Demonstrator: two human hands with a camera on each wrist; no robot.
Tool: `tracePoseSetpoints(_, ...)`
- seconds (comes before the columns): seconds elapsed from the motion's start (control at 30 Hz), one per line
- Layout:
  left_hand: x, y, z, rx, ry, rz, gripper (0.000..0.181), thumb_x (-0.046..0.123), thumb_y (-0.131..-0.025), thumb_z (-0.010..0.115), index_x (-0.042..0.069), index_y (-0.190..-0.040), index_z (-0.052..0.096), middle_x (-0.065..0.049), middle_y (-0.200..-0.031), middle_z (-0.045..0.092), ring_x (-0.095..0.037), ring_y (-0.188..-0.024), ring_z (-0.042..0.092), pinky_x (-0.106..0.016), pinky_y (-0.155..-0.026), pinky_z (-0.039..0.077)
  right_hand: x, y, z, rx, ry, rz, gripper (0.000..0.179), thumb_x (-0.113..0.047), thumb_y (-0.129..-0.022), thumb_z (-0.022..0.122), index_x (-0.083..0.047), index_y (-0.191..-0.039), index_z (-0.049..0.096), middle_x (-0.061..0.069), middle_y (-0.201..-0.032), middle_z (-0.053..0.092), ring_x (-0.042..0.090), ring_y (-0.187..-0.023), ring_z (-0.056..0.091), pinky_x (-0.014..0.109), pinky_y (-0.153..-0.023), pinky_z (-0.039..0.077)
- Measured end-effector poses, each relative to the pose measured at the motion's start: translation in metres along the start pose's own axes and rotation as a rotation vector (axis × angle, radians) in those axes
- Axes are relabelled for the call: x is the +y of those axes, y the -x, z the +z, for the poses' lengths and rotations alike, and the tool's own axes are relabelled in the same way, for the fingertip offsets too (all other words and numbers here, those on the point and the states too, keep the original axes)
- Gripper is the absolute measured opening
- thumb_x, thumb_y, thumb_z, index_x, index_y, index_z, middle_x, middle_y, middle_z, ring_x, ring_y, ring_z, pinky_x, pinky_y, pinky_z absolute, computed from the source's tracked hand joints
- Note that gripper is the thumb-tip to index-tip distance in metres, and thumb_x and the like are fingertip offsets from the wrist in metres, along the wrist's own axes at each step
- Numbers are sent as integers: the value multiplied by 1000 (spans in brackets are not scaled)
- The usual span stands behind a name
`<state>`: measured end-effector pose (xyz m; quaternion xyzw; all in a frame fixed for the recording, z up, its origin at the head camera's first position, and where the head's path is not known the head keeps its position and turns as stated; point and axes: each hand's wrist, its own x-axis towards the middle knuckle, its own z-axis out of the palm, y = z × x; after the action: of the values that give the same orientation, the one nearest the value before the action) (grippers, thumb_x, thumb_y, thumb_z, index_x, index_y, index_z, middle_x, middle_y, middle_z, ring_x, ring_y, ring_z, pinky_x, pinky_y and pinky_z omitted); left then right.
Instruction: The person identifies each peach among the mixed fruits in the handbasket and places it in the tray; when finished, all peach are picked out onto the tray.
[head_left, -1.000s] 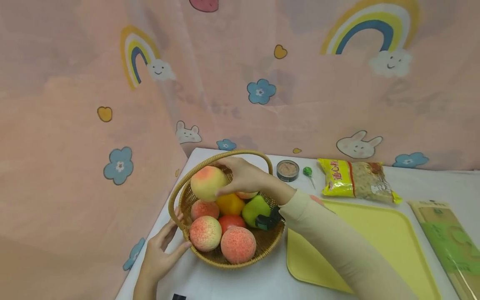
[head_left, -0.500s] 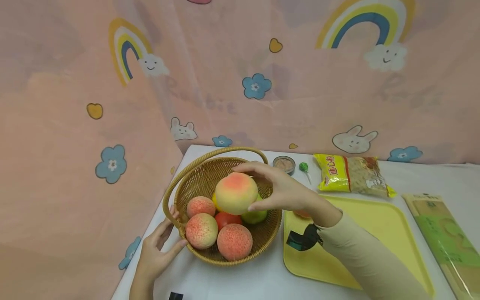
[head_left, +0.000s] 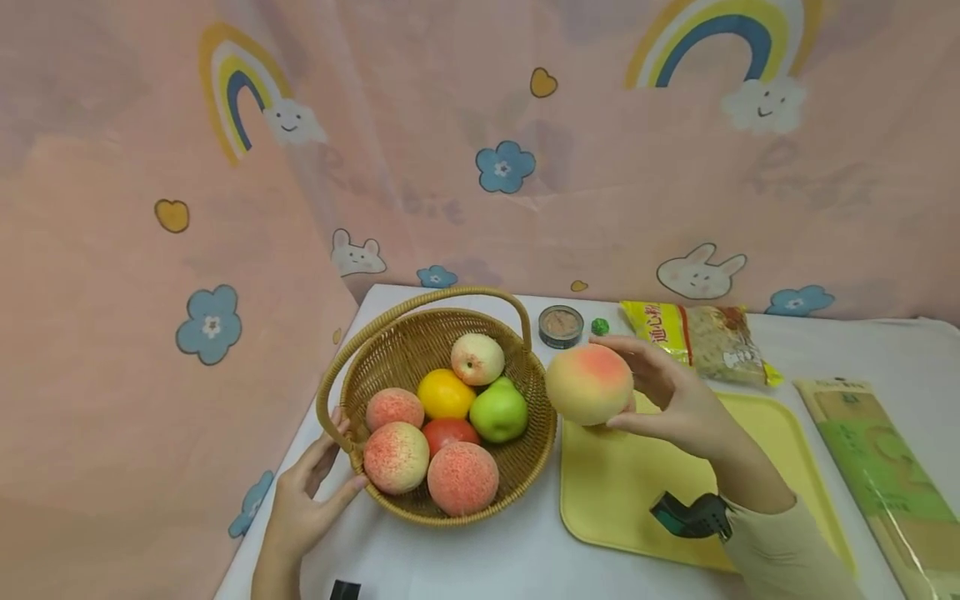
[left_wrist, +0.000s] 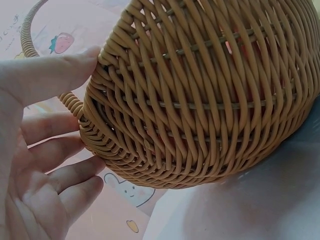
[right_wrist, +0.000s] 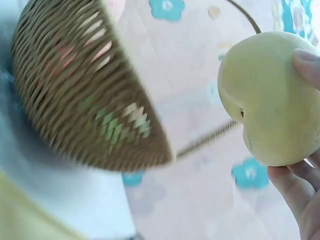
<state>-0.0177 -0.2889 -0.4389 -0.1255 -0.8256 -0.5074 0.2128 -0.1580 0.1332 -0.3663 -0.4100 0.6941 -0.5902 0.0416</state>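
My right hand point(head_left: 678, 400) holds a large yellow-pink peach point(head_left: 588, 385) in the air between basket and tray. In the right wrist view the same peach point(right_wrist: 272, 97) shows its pale, creased side, with thumb and fingertips on it. My left hand point(head_left: 303, 492) touches the wicker basket point(head_left: 543, 450) at its left rim, thumb and fingers spread beside the handle's base. The left wrist view shows that contact on the woven basket wall point(left_wrist: 200, 100). Inside lie several fruits: speckled peaches point(head_left: 462, 479), a yellow fruit point(head_left: 446, 393), a green pear point(head_left: 498, 411) and a red fruit point(head_left: 450, 435).
A yellow tray point(head_left: 615, 508) lies right of the basket; a pinkish thing on it is mostly hidden behind the held peach. Behind stand a round tin point(head_left: 560, 325), a green lollipop point(head_left: 600, 326) and a pasta bag point(head_left: 705, 337). A flat green-brown packet point(head_left: 877, 467) lies far right.
My right hand has lifted the large peach out of the basket and carried it right, past the rim. The left hand stays at the basket's left rim.
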Motion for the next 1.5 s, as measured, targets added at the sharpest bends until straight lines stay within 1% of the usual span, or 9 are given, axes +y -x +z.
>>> tracePoseSetpoints(0.27, 0, -1, 0, -2, 3, 11, 71, -20, -68, 72, -14, -132, 44, -29, -144, 38, -9, -134, 42, -18, -105, 39, 15, 41, -24, 132, 23, 32, 80, 26, -68, 67, 10, -139, 33, 2, -142, 45, 5, -128, 46, 11, -103, 41)
tracePoseSetpoints(0.43, 1, 0, 0, 1, 11, 19, 71, -21, -67, 71, -11, -133, 45, -32, -143, 37, -9, -134, 42, -18, -106, 39, 24, 60, -37, 221, 41, 61, 79, 27, -68, 66, 11, -138, 34, 4, -140, 45, 4, -127, 46, 9, -100, 42)
tracePoseSetpoints(0.67, 1, -2, -1, 11, 30, 72, 73, -24, -64, 71, -13, -132, 46, -34, -142, 37, -14, -134, 42, -20, -105, 40, 45, 82, -47, 311, 159, 257, 77, 18, -74, 68, 3, -141, 34, -4, -140, 41, -6, -123, 43, 4, -93, 44)
tracePoseSetpoints(0.83, 2, -2, -2, 5, 43, 81, 73, -24, -64, 71, -13, -132, 46, -34, -141, 37, -14, -134, 42, -20, -105, 40, 59, 93, -56, 318, 158, 353, 75, 10, -80, 68, -4, -144, 32, -2, -144, 37, -11, -118, 42, 4, -89, 47)
tracePoseSetpoints(1.0, 1, -1, -1, 3, 28, 62, 71, -23, -65, 70, -13, -131, 47, -34, -141, 37, -12, -133, 43, -19, -104, 41, 69, 100, -62, 307, 240, 450, 71, -2, -83, 71, -7, -143, 35, 5, -145, 34, -14, -115, 38, -1, -89, 41)
tracePoseSetpoints(1.1, 0, 0, -2, 6, 19, 49, 71, -23, -65, 70, -13, -131, 47, -34, -141, 37, -11, -133, 43, -19, -104, 41, 76, 103, -65, 288, 261, 494, 69, -7, -83, 72, -6, -141, 37, 6, -142, 36, -15, -114, 38, -2, -89, 39)
tracePoseSetpoints(1.27, 0, 0, -2, 14, 4, 40, 72, -23, -64, 71, -12, -131, 47, -34, -141, 37, -11, -133, 43, -18, -103, 42, 87, 107, -66, 259, 272, 542, 71, -13, -83, 73, -2, -141, 35, 8, -142, 39, -18, -113, 36, -3, -89, 37)
tracePoseSetpoints(1.37, 0, 0, -1, 14, 1, 41, 72, -23, -64, 71, -12, -131, 47, -33, -141, 37, -10, -133, 43, -18, -103, 42, 90, 110, -66, 249, 257, 562, 73, -16, -83, 73, -5, -143, 33, 9, -145, 36, -17, -115, 36, -4, -90, 36)
tracePoseSetpoints(1.5, -1, -1, -1, 13, 13, 55, 72, -23, -64, 71, -12, -131, 47, -33, -142, 37, -11, -133, 43, -18, -103, 41, 94, 112, -66, 228, 200, 538, 74, -12, -84, 72, -6, -144, 29, -3, -141, 36, -17, -118, 34, -4, -92, 34)
